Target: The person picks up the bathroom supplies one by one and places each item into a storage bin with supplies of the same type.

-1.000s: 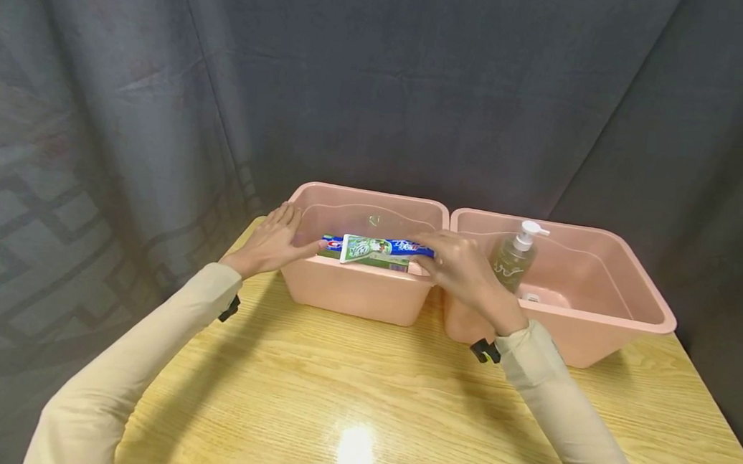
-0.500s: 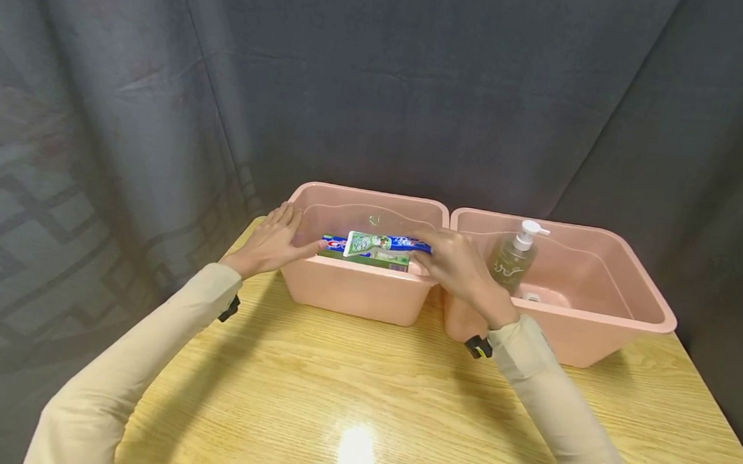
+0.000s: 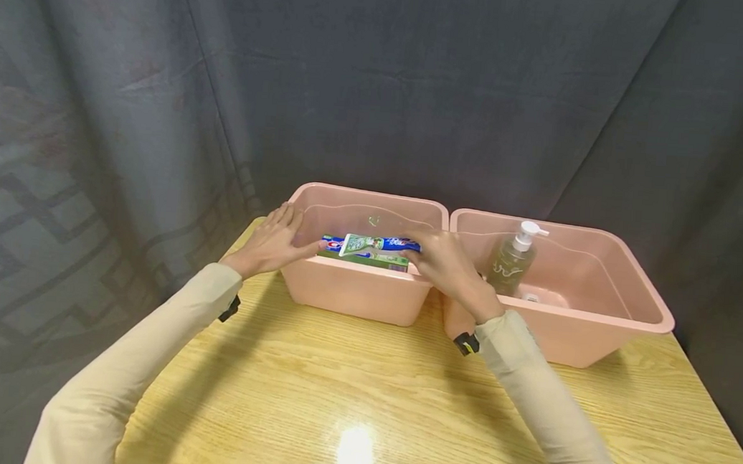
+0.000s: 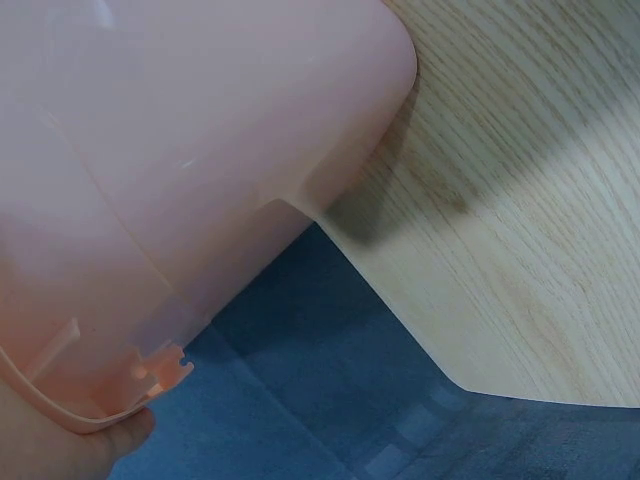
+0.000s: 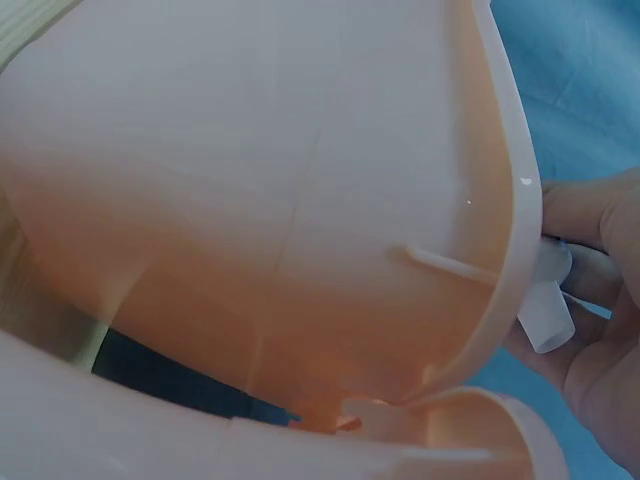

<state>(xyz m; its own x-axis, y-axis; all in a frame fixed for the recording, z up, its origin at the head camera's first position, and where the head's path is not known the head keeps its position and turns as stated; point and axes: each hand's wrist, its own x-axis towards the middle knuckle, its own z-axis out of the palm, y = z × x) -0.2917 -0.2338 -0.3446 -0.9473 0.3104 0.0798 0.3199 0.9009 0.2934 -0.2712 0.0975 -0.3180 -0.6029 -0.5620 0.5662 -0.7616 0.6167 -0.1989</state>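
In the head view my right hand grips a green, white and blue toothpaste tube at its blue end, over the left pink bin. The tube lies sideways, its flat white-edged end pointing left. In the right wrist view its white cap shows between the fingers. Beneath the tube, inside the bin, sits a blue and green toothpaste box, partly covered by it in this view. My left hand rests on the bin's left rim with fingers spread; the left wrist view shows only part of it, at the rim.
A second pink bin stands close against the first on the right. It holds a clear pump bottle with a white pump top. Both bins are on a wooden table, with a dark grey curtain behind.
My right hand has shifted a little to the left, carrying the toothpaste tube along over the left bin; the tube's tilt has changed slightly. My left hand has stayed in place.
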